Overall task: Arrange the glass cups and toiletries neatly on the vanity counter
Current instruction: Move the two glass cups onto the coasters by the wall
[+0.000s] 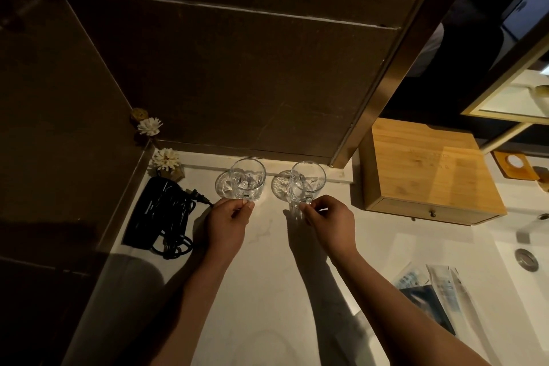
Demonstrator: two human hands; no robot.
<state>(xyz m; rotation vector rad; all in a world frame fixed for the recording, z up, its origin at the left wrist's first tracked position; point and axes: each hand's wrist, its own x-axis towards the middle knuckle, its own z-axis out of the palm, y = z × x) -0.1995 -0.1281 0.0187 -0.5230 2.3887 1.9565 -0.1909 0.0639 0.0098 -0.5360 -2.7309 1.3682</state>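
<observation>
Glass cups [247, 178] upright on counter [267, 276], handles seemingly pinched by both hands [227, 224]

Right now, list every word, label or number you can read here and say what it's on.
None can be read for certain.
Black hair dryer: pale print on its body, too small.
Wooden box: faint marking on the lid, too blurred.
Toiletry packets: printed, but illegible.
Glass cups: no text visible.
</observation>
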